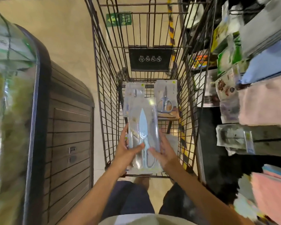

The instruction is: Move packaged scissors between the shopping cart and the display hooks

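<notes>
Scissors (143, 135) in a clear pack sit between both hands over the near end of the cart (104, 88), long axis running away from me, pale blue blade cover pointing to the far end, handles toward me. My left hand (126, 150) grips the pack's left edge, thumb on top; my right hand (165, 151) grips the right edge, fingers curled underneath. Two more packs (166, 96) lie on the cart's wire floor beyond. Beige floor (68, 30) shows through the mesh. Shelves (258, 78) at right hold blurred goods, possibly cloths.
</notes>
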The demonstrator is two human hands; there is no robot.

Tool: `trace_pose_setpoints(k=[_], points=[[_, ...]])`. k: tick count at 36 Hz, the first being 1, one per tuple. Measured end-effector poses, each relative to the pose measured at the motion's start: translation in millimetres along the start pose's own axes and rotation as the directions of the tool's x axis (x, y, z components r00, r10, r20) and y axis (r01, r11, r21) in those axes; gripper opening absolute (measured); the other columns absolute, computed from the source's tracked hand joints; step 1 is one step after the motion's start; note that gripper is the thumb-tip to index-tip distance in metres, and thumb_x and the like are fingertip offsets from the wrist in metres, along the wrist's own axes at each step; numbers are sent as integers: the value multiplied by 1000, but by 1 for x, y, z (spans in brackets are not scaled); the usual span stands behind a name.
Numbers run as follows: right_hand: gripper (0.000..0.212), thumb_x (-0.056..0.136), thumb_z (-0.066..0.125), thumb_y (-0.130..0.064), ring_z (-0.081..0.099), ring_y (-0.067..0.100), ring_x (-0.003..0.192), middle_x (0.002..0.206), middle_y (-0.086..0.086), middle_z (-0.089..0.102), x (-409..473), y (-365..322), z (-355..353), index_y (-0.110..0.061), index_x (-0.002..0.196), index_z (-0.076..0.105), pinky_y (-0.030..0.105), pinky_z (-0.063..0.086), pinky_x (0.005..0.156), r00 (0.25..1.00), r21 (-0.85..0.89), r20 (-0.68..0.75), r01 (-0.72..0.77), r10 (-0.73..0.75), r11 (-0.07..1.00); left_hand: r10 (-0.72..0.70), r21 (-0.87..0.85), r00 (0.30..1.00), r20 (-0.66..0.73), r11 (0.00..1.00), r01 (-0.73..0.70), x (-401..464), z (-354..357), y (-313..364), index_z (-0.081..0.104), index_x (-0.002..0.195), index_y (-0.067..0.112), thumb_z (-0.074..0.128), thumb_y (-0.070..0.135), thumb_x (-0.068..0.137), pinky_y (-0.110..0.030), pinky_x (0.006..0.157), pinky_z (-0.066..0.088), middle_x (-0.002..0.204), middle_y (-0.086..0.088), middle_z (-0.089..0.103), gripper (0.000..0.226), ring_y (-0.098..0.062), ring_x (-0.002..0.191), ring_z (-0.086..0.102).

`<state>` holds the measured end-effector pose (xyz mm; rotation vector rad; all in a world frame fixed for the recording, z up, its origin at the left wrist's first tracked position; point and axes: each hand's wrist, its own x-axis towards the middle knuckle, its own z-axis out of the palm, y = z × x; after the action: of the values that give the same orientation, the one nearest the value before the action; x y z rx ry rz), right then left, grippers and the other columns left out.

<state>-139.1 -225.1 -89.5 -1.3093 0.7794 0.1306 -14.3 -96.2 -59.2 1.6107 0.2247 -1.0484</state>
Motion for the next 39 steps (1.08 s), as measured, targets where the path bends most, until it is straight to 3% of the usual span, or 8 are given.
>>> trace_pose_setpoints(k=[3,7,11,15,21,24,30,39], points=[[62,98,66,-19,65,8,108,123,-12,62,-3,-1,-13,-48,143,37,22,55,92,1000,-131,25,-15,19,991,6,18,1000,-13,1000,-5,1,-7,-2,40,141,57,80,0,80,-44,94,59,136,3,62,92,-20,121,64],[55,95,67,-23,58,8,116,129,-8,55,6,8,-36,-39,143,44,35,53,102,999,-312,-29,-44,37,949,49,108,998,-29,993,-46,6,-17,-2,35,141,63,77,1,82,-44,97,57,145,7,55,95,-20,129,59],[66,91,70,-32,51,14,125,135,-7,48,30,33,-52,-35,149,40,37,48,106,995,-481,-29,-97,94,872,110,203,991,-70,975,-93,12,-26,-6,28,150,55,74,2,86,-28,91,58,148,9,51,95,-18,132,55],[72,86,77,-28,48,23,129,142,3,52,58,74,-52,-21,149,44,41,46,108,997,-727,24,68,-74,683,159,228,983,-92,964,-135,21,-38,-14,26,153,48,75,4,85,-33,96,57,149,9,49,95,-15,133,53],[87,66,91,-26,55,32,125,140,12,55,84,112,-32,-12,143,51,46,50,103,982,-857,94,163,-162,490,138,238,979,-149,966,-100,32,-44,-35,26,155,43,71,-6,86,-7,74,53,151,6,49,96,-17,132,53],[94,61,95,-24,56,29,125,140,9,56,89,120,-27,-14,143,51,45,52,102,979,-881,101,170,-176,442,115,233,982,-152,969,-77,36,-46,-43,27,152,49,72,-4,86,-13,83,56,151,11,48,97,-15,134,52],[92,63,93,-29,50,21,128,140,-1,52,96,129,-30,-23,144,51,31,40,105,976,-931,136,184,-168,316,77,228,985,-154,973,-40,35,-46,-46,27,143,65,72,-2,86,-54,100,53,151,15,46,99,-19,136,52],[87,60,90,-35,62,29,110,123,11,62,106,118,-37,-10,134,52,43,54,91,963,-916,216,256,-159,310,60,243,986,-156,970,-21,34,-47,-41,27,145,62,72,-2,86,-54,102,52,151,11,47,98,-21,135,52]])
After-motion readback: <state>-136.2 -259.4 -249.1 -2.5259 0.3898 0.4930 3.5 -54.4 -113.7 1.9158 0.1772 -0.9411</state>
